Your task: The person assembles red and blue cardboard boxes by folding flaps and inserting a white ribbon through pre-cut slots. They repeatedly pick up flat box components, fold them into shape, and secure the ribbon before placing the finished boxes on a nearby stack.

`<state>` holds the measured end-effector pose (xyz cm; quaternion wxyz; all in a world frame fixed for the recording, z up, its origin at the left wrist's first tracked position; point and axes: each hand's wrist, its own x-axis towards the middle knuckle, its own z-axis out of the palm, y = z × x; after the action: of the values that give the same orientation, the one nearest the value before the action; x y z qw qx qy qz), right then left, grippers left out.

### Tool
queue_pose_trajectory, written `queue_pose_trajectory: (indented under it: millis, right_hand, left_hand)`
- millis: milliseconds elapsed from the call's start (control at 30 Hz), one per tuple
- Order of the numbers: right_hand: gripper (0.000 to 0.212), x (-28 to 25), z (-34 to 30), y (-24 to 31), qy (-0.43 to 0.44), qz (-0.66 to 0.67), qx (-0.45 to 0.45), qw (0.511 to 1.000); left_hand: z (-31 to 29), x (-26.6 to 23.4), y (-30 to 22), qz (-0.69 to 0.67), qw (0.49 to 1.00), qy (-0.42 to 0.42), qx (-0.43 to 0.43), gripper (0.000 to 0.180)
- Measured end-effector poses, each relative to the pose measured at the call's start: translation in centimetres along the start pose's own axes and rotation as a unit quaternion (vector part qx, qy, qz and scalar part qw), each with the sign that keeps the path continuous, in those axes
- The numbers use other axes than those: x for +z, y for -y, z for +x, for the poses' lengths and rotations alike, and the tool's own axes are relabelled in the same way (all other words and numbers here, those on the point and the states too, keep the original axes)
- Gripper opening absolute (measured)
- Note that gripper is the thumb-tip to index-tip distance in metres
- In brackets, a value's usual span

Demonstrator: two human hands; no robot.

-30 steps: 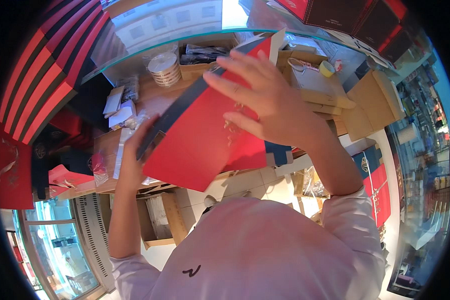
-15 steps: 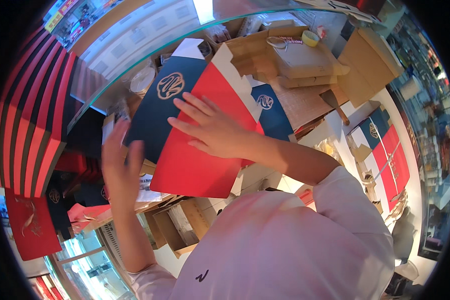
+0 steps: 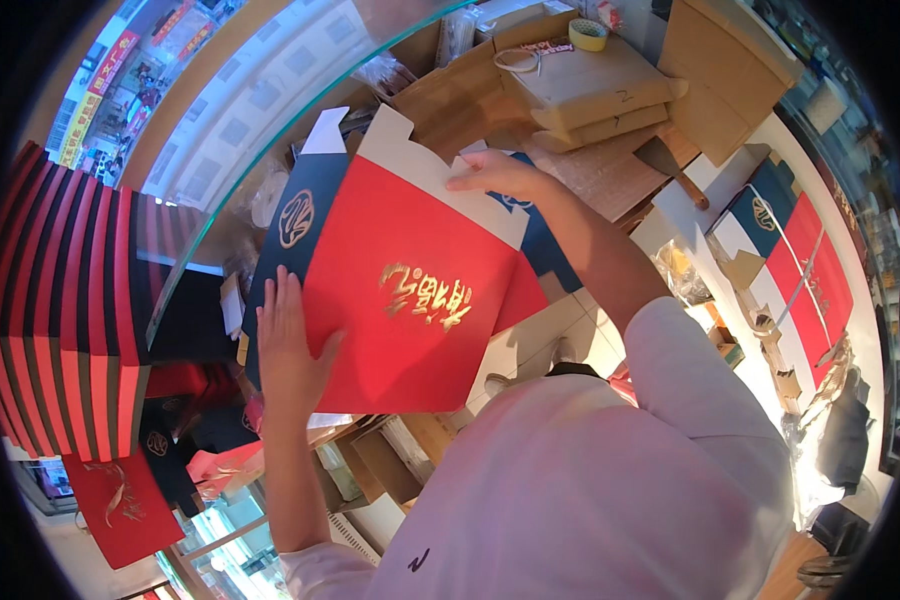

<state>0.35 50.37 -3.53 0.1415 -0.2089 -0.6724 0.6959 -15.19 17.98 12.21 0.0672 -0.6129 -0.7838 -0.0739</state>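
Observation:
A red and navy cardboard gift box (image 3: 400, 300) with gold lettering leans in front of me, its white end flaps standing out at the far side. Against its navy left panel lies my left hand (image 3: 295, 355), fingers straight and thumb apart over the red face. My right hand (image 3: 505, 175) has its fingers bent onto the white flap (image 3: 410, 160) at the box's far right edge, seeming to pinch it. Part of another navy piece (image 3: 545, 235) shows beneath my right forearm.
Stacked red and black boxes (image 3: 70, 320) rise on the left, beside a glass edge (image 3: 240, 175). Brown cartons (image 3: 610, 95) with a tape roll (image 3: 588, 35) stand at the back. A scraper (image 3: 675, 170) lies on the wooden surface. Strapped flat boxes (image 3: 795, 250) are at right.
My right hand has moved from the red panel to the white far flap, uncovering gold lettering. My left hand has come down onto the box's left side. The box has turned slightly.

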Motion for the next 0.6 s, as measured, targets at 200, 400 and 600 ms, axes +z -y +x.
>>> queue_pose_trajectory:
  millis: [200,400,600]
  right_hand:
    - [0.031,0.8,-5.8,4.6,-0.079,0.198,0.004,0.977]
    - [0.029,2.5,-11.5,2.0,-0.305,0.357,-0.021,0.883]
    - [0.038,3.4,-14.3,-1.4,-0.427,0.450,-0.043,0.783]
  left_hand:
    - [3.5,0.9,3.4,0.074,0.996,-0.042,0.007,0.067]
    - [3.9,5.1,-3.6,-0.010,0.998,-0.027,0.058,0.060]
    - [-1.2,8.4,-8.3,-0.253,0.964,-0.017,-0.084,0.061]
